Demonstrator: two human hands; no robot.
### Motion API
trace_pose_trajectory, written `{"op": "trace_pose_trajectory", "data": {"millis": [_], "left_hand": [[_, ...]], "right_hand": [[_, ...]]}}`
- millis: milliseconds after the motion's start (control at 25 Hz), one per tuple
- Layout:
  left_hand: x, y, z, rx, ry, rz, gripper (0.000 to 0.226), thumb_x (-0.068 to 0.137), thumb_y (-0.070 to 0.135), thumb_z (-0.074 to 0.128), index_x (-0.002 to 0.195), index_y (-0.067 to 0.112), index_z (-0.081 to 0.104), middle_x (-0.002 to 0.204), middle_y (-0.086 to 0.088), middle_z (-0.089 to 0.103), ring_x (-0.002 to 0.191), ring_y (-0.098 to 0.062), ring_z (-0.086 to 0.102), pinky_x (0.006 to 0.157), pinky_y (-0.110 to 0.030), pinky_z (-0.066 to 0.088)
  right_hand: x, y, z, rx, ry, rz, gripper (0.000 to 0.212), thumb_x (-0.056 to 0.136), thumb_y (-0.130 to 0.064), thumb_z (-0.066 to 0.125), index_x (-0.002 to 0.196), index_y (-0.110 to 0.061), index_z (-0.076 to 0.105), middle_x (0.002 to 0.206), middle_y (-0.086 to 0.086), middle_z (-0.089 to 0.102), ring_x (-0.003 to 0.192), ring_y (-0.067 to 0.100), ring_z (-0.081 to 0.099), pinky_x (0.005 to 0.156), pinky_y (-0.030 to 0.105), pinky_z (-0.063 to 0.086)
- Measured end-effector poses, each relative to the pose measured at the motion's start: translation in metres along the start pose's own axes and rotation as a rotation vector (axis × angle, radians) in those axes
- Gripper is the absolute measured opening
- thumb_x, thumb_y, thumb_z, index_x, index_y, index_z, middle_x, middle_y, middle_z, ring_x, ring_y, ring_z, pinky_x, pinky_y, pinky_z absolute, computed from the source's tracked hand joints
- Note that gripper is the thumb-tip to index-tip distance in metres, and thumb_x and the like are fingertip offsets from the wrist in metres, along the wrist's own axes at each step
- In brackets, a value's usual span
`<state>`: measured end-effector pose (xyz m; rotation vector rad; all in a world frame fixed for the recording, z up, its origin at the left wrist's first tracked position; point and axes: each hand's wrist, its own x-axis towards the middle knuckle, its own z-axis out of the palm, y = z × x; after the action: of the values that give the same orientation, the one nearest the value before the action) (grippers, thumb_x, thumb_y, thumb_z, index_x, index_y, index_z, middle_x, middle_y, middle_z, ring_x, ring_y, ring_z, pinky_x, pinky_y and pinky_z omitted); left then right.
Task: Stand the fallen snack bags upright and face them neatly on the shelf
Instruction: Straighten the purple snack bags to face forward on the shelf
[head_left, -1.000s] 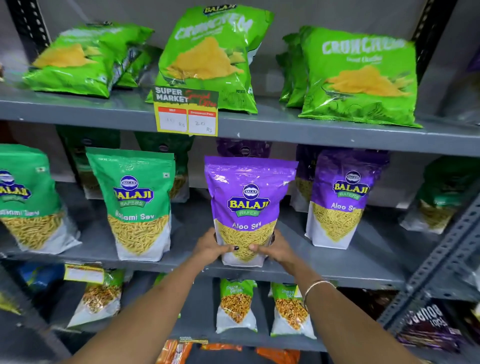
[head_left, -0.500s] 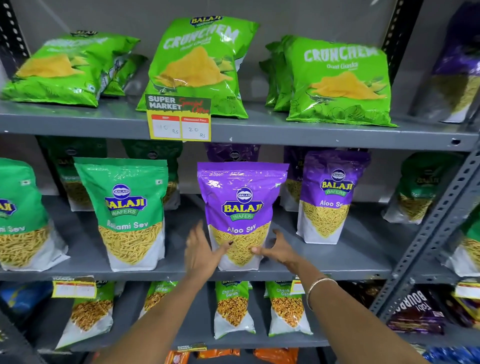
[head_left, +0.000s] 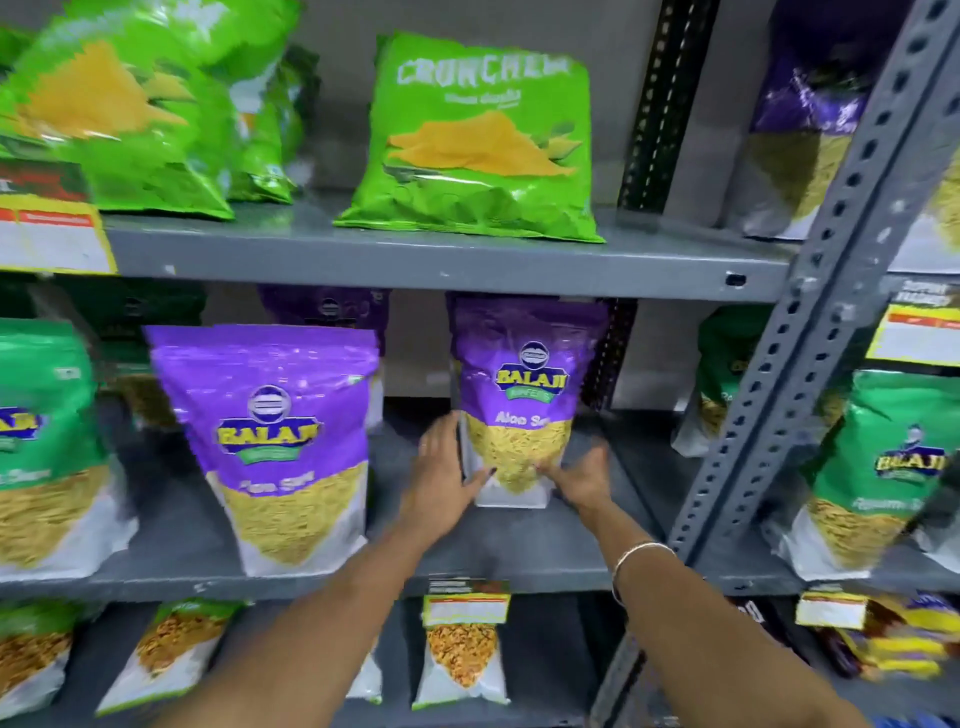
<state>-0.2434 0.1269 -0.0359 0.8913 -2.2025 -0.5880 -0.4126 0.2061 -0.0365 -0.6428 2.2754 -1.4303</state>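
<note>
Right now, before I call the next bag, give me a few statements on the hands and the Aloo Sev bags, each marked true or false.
1. Both hands are at the base of the right purple bag. True: left hand, right hand.
2. That bag lies flat on the shelf. False: it stands upright, label forward.
3. The left purple bag is being touched. False: neither hand is on it.
4. A bracelet sits on the right wrist. True.
5. The top shelf holds purple bags only. False: green Crunchex bags are there too.

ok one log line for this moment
left hand + right hand | flank second purple Balaji Aloo Sev pouch | upright, facing out | grey metal shelf
</note>
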Motion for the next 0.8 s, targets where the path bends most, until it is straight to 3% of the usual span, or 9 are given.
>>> {"op": "trace_pose_trajectory", "data": {"millis": [80,120,240,320,480,600,800], "left_hand": [[0.023,0.006,0.026,-0.276,-0.07,-0.332,0.086,0.074,0.027,0.073,0.141,-0.004,0.029,0.147,-0.019,0.038,0.136,-0.031,0.036,0.114,-0.041,0.029],[0.029,0.005,0.033,-0.352,-0.092,-0.438,0.081,0.072,0.024,0.076,0.137,-0.003,0.036,0.142,-0.017,0.046,0.131,-0.029,0.045,0.11,-0.041,0.036],[0.034,0.001,0.044,-0.414,-0.069,-0.582,0.065,0.06,0.03,0.082,0.111,0.004,0.052,0.12,-0.014,0.063,0.111,-0.028,0.061,0.098,-0.044,0.048],[0.027,0.008,0.042,-0.401,-0.042,-0.651,0.059,0.056,0.031,0.08,0.1,0.011,0.046,0.114,-0.017,0.064,0.107,-0.032,0.063,0.094,-0.047,0.05],[0.008,0.017,0.032,-0.333,-0.093,-0.661,0.056,0.059,0.028,0.083,0.095,0.012,0.042,0.11,-0.013,0.063,0.103,-0.03,0.062,0.093,-0.045,0.051],[-0.008,0.027,0.023,-0.266,-0.161,-0.636,0.057,0.063,0.03,0.082,0.1,0.008,0.046,0.108,-0.007,0.062,0.1,-0.025,0.06,0.089,-0.037,0.049],[-0.022,0.037,0.009,-0.228,-0.262,-0.594,0.073,0.061,0.032,0.083,0.121,0.007,0.05,0.127,-0.008,0.061,0.115,-0.028,0.059,0.096,-0.039,0.05]], "right_hand": [[0.025,0.013,-0.005,0.029,-0.237,0.03,0.073,0.06,-0.025,0.085,0.115,-0.014,0.038,0.083,0.005,0.056,0.064,0.011,0.06,0.057,0.021,0.056],[0.034,0.018,-0.003,0.06,-0.322,0.031,0.069,0.06,-0.025,0.085,0.11,-0.019,0.038,0.092,0.007,0.061,0.065,0.007,0.062,0.055,0.019,0.054],[0.056,0.033,0.007,0.227,-0.417,0.014,0.073,0.044,-0.022,0.09,0.105,-0.01,0.051,0.121,0.016,0.064,0.103,0.028,0.065,0.094,0.047,0.052],[0.05,0.033,0.003,0.265,-0.439,-0.015,0.088,0.033,-0.028,0.092,0.109,-0.003,0.054,0.119,0.02,0.065,0.108,0.034,0.063,0.098,0.053,0.049],[0.013,0.019,-0.027,0.263,-0.474,-0.018,0.046,0.064,0.002,0.08,0.099,-0.01,0.053,0.115,0.016,0.063,0.101,0.027,0.06,0.095,0.043,0.049],[-0.003,0.023,-0.039,0.229,-0.511,-0.035,0.05,0.067,-0.001,0.079,0.109,-0.003,0.051,0.12,0.016,0.063,0.105,0.026,0.06,0.098,0.042,0.05],[-0.028,0.025,-0.053,0.155,-0.502,-0.076,0.048,0.072,0.002,0.075,0.114,0.003,0.052,0.111,0.013,0.065,0.09,0.016,0.062,0.08,0.017,0.057]]}}
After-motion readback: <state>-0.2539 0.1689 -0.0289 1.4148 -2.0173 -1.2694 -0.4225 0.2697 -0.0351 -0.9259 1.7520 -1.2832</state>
